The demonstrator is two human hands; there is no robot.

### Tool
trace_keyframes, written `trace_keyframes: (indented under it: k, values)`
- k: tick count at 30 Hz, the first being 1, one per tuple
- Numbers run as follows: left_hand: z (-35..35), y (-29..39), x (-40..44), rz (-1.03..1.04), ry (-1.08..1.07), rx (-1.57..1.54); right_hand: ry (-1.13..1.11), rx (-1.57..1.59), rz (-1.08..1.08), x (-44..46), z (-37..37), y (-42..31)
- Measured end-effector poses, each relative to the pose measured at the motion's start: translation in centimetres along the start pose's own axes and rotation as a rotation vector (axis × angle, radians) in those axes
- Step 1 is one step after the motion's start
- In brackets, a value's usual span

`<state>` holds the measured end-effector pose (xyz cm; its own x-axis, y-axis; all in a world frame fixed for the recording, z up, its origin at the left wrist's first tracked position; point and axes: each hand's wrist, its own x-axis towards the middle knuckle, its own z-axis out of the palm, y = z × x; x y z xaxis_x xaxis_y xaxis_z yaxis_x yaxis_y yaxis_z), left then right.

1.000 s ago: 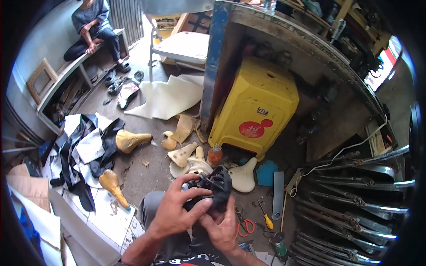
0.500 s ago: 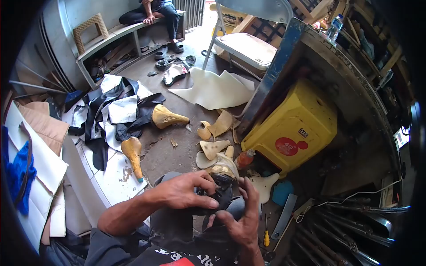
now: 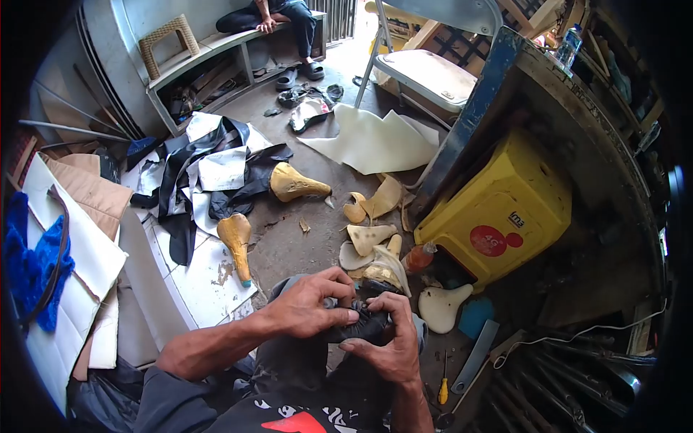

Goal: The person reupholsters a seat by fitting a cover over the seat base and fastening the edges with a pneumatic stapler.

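Over my lap, my left hand (image 3: 314, 303) grips a wrinkled black leather-like piece (image 3: 364, 328), thumb pressed on top and fingers bent. On its other side my right hand (image 3: 390, 339) holds the same piece, fingers curled over the upper edge and thumb below. Its underside is hidden by the hands. Just beyond, on the floor, lie several cream foam pieces (image 3: 372, 237) and a worn padded piece (image 3: 382, 273). Two yellowish bicycle saddle shapes (image 3: 292, 182) rest farther off, one of them nearer on the left (image 3: 234, 242). A pale saddle-shaped pad (image 3: 442, 307) lies to the right.
A yellow plastic stool (image 3: 498, 209) lies on its side at right, near an orange bottle (image 3: 420, 256). A yellow-handled screwdriver (image 3: 443, 390) and metal tubes (image 3: 563, 382) are close by. Black and white scraps (image 3: 220, 169) cover the left floor. A person (image 3: 271, 22) sits behind.
My right hand has moved up and left and closed on the black piece. My left hand stays on it. The view has shifted slightly left.
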<state>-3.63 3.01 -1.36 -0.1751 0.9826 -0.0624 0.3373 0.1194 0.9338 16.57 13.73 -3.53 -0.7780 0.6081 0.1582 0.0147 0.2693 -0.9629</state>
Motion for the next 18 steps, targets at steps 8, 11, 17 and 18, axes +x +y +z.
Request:
trace_keyframes:
  k: [8, 11, 17, 18]
  values:
    - [0.9, -0.9, 0.5, -0.054, -0.195, 0.24, -0.097, -0.04, -0.08, -0.2, -1.2, 0.6]
    - [4.1, -1.7, -0.6, 0.003, -0.208, 0.437, -0.208, 0.099, -0.048, -0.8, -1.8, 0.3]
    - [4.0, -0.8, -1.4, 0.068, -0.172, 0.462, 0.27, 0.346, 0.01, -1.8, -3.8, -0.2]
    - [4.5, -0.9, -1.9, 0.089, -0.133, 0.454, 0.371, 0.359, 0.105, -2.4, -4.4, 0.3]
